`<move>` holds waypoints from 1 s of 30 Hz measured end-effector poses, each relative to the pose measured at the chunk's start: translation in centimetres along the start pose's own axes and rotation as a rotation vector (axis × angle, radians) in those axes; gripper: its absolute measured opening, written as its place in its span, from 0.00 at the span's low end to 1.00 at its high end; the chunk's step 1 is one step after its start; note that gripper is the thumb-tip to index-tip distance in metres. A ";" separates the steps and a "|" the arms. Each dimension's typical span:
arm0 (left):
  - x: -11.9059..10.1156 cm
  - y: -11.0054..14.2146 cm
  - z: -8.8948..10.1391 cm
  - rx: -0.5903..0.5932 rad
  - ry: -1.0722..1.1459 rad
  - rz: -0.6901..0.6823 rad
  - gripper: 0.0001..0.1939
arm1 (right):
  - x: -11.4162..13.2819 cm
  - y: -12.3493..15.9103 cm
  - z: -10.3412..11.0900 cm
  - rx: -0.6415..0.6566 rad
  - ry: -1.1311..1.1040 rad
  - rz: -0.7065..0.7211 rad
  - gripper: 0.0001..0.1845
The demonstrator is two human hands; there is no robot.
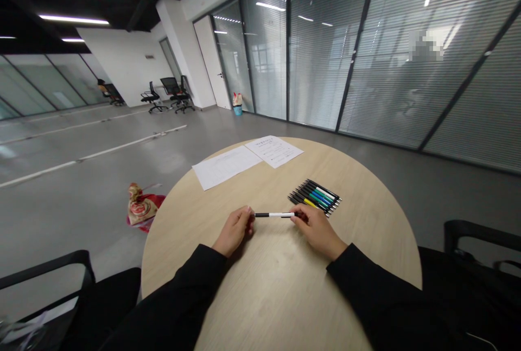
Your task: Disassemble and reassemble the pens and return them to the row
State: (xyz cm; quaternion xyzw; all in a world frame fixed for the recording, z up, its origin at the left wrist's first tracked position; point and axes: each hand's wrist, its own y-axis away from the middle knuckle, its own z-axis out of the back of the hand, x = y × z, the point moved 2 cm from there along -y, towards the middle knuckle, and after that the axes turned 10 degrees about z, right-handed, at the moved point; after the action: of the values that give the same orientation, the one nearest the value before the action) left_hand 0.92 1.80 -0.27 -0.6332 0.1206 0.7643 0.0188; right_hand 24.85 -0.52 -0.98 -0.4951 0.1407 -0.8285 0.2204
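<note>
A black and white pen (pixel 274 215) is stretched level between my two hands, above the near half of the round table. My left hand (pixel 235 230) pinches its black end, fingers closed. At the other end, the thumb and fingers of my right hand (pixel 316 229) grip the white part; the tip there is hidden by the fingers. Just beyond my right hand lies a row of several pens (pixel 315 197), side by side and slanted, with black, yellow, green, blue and white barrels.
Two printed paper sheets (pixel 228 166) lie at the table's (pixel 280 286) far left edge. A red and tan bag (pixel 143 205) sits on the floor to the left. Black armchairs (pixel 484 242) flank the table. Glass partitions with blinds stand behind it.
</note>
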 end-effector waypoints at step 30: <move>-0.3 -0.1 0.0 0.073 0.005 -0.137 0.17 | 0.3 0.4 0.0 0.142 0.379 0.136 0.09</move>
State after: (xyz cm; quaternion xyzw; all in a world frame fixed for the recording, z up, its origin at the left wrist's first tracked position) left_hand 1.01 1.92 -0.03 -0.6408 0.1050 0.7546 0.0940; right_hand 24.82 -1.01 -0.93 -0.3030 0.1542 -0.8979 0.2797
